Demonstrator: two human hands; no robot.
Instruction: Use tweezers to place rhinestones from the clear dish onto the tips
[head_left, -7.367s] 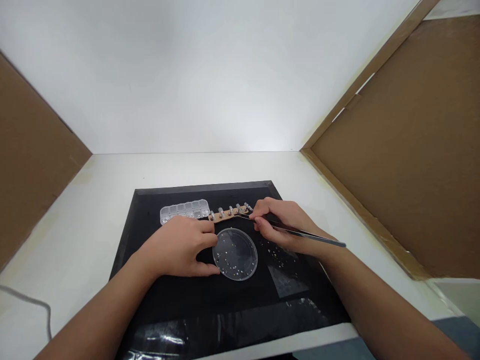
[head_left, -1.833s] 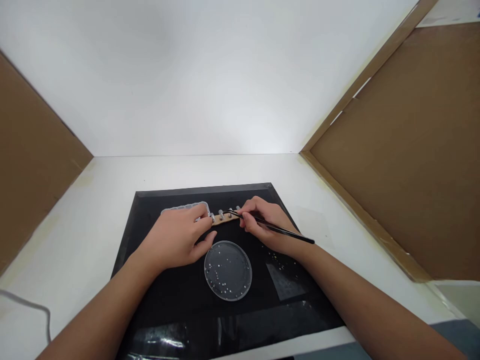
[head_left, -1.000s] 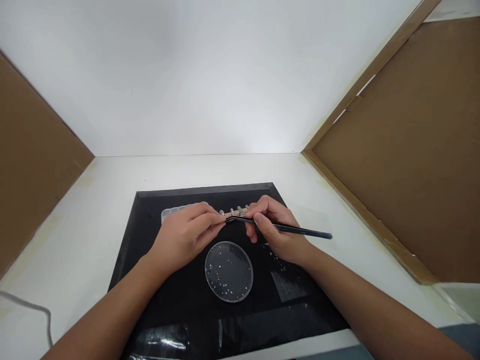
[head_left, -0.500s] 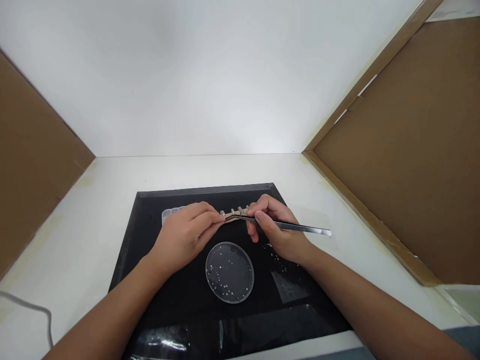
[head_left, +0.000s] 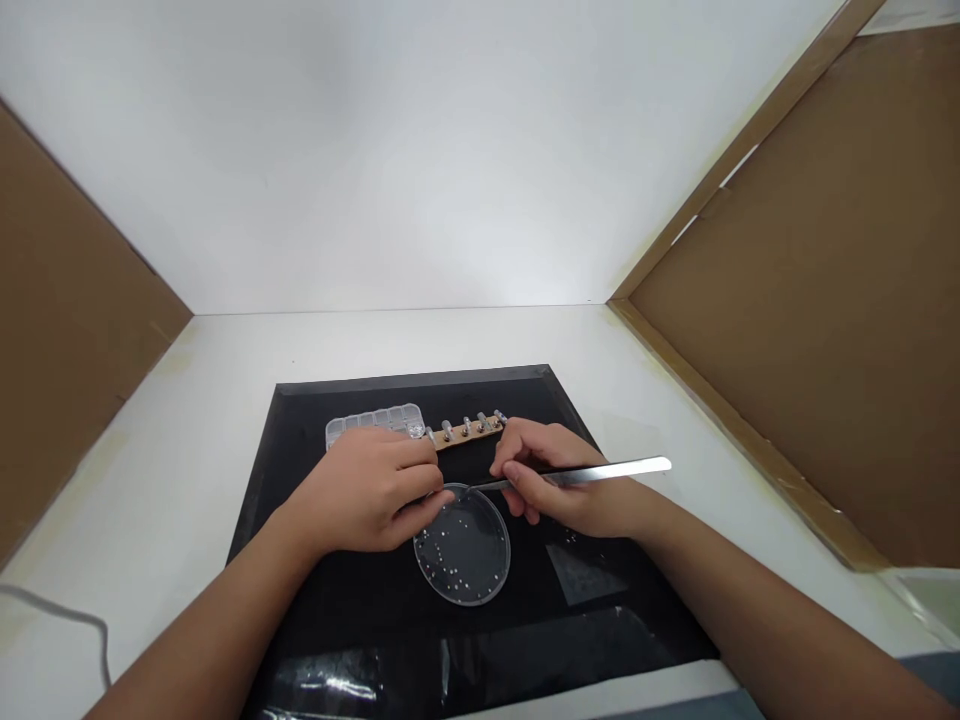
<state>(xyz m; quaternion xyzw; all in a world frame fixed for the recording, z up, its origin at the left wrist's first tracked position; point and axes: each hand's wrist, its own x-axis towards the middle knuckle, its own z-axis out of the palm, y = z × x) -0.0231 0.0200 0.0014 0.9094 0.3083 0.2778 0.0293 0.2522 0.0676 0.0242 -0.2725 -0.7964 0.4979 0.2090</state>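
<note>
My right hand (head_left: 559, 480) grips metal tweezers (head_left: 592, 473) whose tips reach over the far rim of a clear round dish (head_left: 463, 548) that holds several tiny beads. My left hand (head_left: 367, 492) rests on the black mat (head_left: 337, 610) with fingertips against the dish's left rim. Behind both hands lies a tan strip (head_left: 465, 431) carrying several small clear nail tips, apart from the hands. A clear compartment box (head_left: 373, 423) sits at the strip's left end.
The mat lies on a white table (head_left: 187, 400) walled by brown cardboard panels on the left (head_left: 60, 330) and right (head_left: 817, 300). Loose beads and a clear film (head_left: 581, 572) lie right of the dish. A grey cable (head_left: 67, 620) runs at the lower left.
Both hands drew back from the tan strip toward me. The tweezers' tips left the strip and now sit over the dish; my left hand now touches the dish.
</note>
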